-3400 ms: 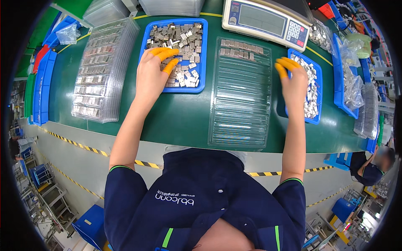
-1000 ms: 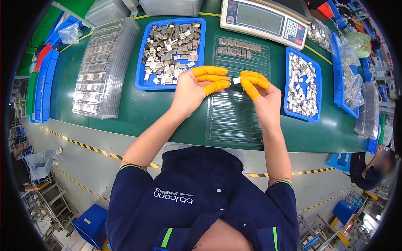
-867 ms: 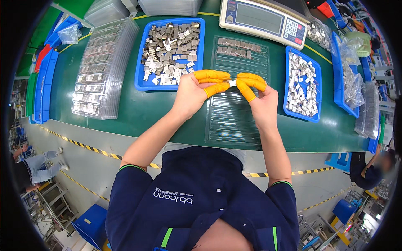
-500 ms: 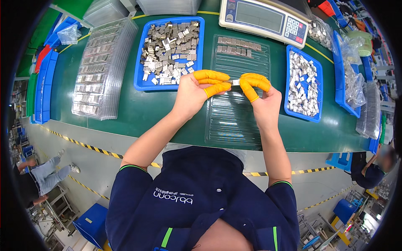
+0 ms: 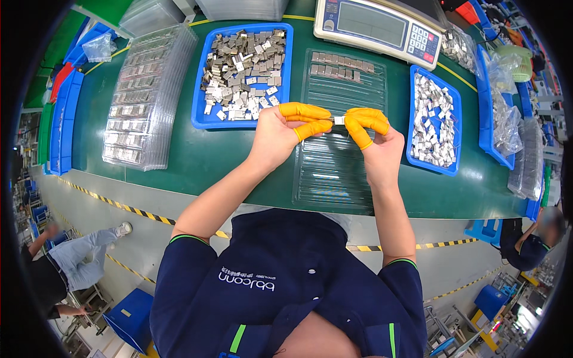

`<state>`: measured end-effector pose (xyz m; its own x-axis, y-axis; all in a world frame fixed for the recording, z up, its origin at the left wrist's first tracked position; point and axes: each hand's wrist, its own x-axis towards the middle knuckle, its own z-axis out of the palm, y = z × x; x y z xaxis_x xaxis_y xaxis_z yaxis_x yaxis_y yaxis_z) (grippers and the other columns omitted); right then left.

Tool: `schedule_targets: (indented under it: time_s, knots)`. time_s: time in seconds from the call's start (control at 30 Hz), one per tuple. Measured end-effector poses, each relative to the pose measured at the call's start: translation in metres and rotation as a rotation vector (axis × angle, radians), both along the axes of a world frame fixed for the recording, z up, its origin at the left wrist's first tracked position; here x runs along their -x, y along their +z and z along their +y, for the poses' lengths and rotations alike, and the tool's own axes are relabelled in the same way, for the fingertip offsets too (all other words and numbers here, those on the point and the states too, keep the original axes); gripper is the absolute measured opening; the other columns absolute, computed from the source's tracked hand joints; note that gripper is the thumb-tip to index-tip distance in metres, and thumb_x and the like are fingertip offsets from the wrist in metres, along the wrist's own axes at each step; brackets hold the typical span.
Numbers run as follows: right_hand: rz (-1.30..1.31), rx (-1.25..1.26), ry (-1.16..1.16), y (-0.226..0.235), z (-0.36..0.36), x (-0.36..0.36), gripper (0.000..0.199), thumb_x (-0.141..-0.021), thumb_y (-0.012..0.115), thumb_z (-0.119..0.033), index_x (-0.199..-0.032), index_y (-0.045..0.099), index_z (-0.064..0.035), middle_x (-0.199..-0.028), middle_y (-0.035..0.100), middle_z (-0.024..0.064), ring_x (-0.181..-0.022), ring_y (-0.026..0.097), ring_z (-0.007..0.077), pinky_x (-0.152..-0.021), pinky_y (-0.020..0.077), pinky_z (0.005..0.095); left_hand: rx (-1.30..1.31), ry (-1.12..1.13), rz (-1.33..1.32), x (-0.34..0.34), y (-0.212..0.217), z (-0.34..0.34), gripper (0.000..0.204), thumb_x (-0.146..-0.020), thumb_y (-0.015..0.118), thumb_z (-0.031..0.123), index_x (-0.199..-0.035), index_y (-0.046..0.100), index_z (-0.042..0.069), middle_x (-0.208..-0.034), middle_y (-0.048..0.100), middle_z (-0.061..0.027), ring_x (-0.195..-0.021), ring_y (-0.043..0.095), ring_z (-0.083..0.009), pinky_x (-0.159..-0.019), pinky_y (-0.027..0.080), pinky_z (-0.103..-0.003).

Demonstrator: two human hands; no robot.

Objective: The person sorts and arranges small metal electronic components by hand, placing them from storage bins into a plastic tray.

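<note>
A small silver-and-white connector-like piece point(image 5: 338, 120) is pinched between my two hands above the clear ribbed tray point(image 5: 334, 185). My left hand point(image 5: 271, 134), in yellow finger cots, is closed on its left end. From the other side, the yellow-capped fingertips of my right hand point(image 5: 380, 143) close on its right end. Fingertips cover most of the piece, so I cannot tell whether it is one part or two joined. At the tray's far end lie two short rows of grey metal pieces point(image 5: 340, 67).
A blue tray point(image 5: 239, 125) of grey metal pieces stands left, a smaller blue tray point(image 5: 433, 169) of white-silver pieces right. Stacked clear trays point(image 5: 149, 101) stand far left. A weighing scale point(image 5: 382, 36) sits at the back. People are on the floor at left point(image 5: 77, 256) and right point(image 5: 531, 244).
Both hands have shifted very slightly right with the piece still pinched between them. The person at the left has moved further into view. The trays look the same.
</note>
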<state>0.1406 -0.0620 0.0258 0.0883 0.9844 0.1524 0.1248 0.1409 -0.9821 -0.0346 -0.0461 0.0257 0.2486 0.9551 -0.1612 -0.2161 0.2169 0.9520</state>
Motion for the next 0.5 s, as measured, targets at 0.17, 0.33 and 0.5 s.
schedule_targets:
  time_s: [0.17,0.33,0.5]
  knots:
    - [-0.045,-0.002,0.039,0.003,0.001,-0.004,0.012,-0.070,0.068,-0.001,-0.082,0.068,-0.0002,-0.084,0.066,0.0073,-0.085,0.058,0.0167,-0.081,0.0423,0.0278,0.064,-0.011,-0.029,0.001,-0.002,0.001,0.021,-0.075,0.065,-0.004,-0.096,0.061,-0.008,-0.093,0.065,-0.0153,-0.084,0.065,-0.0202,-0.079,0.052,-0.028]
    - [-0.145,0.026,0.121,0.007,0.003,-0.013,0.013,-0.069,0.070,-0.001,-0.082,0.068,-0.0008,-0.085,0.066,0.0064,-0.084,0.059,0.0170,-0.080,0.0429,0.0282,0.004,-0.010,0.019,0.001,-0.004,-0.001,0.020,-0.075,0.065,-0.004,-0.094,0.063,-0.008,-0.092,0.065,-0.0141,-0.084,0.064,-0.0183,-0.079,0.052,-0.027]
    - [-0.246,0.011,0.218,0.011,0.004,-0.015,0.015,-0.068,0.070,0.000,-0.083,0.067,0.0003,-0.086,0.065,0.0070,-0.084,0.058,0.0172,-0.079,0.0439,0.0288,-0.128,0.003,0.138,0.000,-0.001,-0.003,0.017,-0.075,0.065,-0.003,-0.092,0.064,-0.007,-0.089,0.066,-0.0141,-0.082,0.065,-0.0183,-0.078,0.052,-0.028]
